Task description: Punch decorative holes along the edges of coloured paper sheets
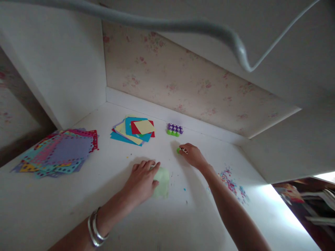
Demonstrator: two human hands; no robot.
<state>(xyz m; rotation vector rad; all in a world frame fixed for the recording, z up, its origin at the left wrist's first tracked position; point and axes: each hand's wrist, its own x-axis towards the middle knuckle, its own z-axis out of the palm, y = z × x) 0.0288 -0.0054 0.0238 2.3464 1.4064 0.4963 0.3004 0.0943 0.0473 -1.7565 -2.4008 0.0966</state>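
Observation:
My left hand (142, 181) lies with its fingers apart on the left part of a pale green paper sheet (162, 183) on the white table. To the right and farther back, my right hand (192, 155) has its fingers closed around a small green craft punch (178, 150), low over the tabletop; part of the punch is hidden by the fingers. Beyond it, near the wall, stands a block of small purple and green punches (175, 129) in rows.
Coloured paper (143, 127) is piled at the back. Punched, patterned sheets (68, 150) form a stack on the left. Tiny coloured paper bits (230, 183) are scattered beside my right forearm. A grey cable (170, 25) hangs across the top. Shelves stand at the far right.

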